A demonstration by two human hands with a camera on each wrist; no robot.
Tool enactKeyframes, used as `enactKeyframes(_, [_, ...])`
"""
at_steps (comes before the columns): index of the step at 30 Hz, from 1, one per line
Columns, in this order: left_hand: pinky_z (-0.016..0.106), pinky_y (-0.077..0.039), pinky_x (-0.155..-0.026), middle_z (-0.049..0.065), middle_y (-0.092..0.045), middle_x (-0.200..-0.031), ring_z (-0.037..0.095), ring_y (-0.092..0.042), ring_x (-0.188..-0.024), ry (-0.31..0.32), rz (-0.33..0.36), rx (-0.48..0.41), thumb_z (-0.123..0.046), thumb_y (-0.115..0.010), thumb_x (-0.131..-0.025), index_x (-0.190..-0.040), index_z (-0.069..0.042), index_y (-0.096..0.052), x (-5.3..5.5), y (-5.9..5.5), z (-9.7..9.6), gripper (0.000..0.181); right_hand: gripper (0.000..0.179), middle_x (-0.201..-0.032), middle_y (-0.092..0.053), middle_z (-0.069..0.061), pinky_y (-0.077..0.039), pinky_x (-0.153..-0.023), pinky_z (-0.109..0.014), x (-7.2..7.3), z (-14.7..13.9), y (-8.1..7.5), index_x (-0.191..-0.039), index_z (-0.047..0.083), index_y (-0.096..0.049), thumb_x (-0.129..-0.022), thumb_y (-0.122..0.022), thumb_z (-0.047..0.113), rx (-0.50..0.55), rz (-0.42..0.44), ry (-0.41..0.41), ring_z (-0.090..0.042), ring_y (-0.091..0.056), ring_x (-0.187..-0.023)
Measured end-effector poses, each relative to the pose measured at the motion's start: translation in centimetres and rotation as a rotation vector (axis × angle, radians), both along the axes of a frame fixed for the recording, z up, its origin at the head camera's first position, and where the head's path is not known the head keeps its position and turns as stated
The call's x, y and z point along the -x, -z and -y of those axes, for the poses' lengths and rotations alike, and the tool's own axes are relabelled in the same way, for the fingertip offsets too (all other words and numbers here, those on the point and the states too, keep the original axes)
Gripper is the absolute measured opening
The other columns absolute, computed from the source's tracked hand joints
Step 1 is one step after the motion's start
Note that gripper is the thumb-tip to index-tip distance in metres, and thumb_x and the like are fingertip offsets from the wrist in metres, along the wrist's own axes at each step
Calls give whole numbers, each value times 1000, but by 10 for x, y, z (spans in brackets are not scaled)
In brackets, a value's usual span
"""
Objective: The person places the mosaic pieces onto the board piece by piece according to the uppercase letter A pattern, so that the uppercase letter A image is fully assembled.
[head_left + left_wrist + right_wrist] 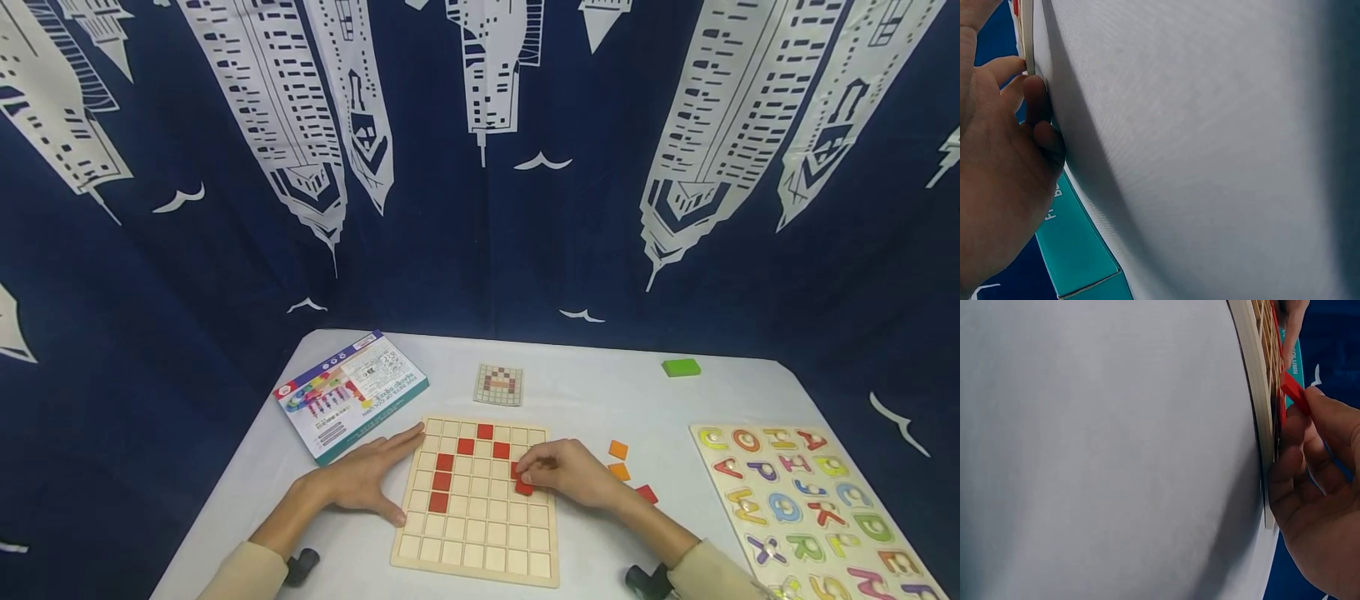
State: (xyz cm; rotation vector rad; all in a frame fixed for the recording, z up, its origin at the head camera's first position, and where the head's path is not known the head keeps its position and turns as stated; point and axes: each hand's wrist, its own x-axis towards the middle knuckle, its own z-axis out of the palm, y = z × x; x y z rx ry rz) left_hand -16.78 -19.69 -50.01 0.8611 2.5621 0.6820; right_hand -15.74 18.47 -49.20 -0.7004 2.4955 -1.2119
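One white desk (592, 375), lower frame; navy skyline cloth (480, 242) above.
Left hand (360, 477), fingers (405, 437) spread, touches the board (472, 575); right hand (567, 472) pinches a red tile (1295, 392).

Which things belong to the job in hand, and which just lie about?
Job: pale gridded wooden board, red square tiles; likely orange square tiles, small square patterned card.

Probably lying about: white-and-teal rectangular box, green rectangular block, pale rectangular letter board.

Grid board (480, 486): smooth, matt wood | red tiles (442, 481): smooth | box (352, 398): printed card | table cover (592, 392): fine-woven, matt cloth | backdrop (487, 233): printed cloth
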Motion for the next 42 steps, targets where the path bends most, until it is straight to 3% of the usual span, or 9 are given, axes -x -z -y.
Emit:
enactKeyframes(6, [60,-21,-121,0,-11,-170,34,-19,-153,4,2,-8,-70,-83,-60,-162,-17,-23,-1,0,0,129,9,-74,-65,14,-49,-69,-21,-1,9,2,-98,24,-76,-92,-73,19,-35,-53,1,-4,-57,-72])
enactKeyframes(28, [55,-20,-123,-4,-8,-170,29,-17,-154,-2,10,13,-70,-83,-59,-162,-20,-23,1,0,1,129,8,-74,-64,16,-49,-65,-21,-5,15,3,-89,26,-72,-91,-74,19,-90,-93,6,-3,-55,-71])
enactKeyframes(42, [54,-18,-123,-4,-8,-170,28,-16,-155,-4,17,9,-70,-83,-59,-162,-19,-23,1,0,0,129,17,-69,-57,17,-47,-58,-20,-7,21,4,-79,29,-67,-88,-78,19,-134,-196,24,0,-52,-64])
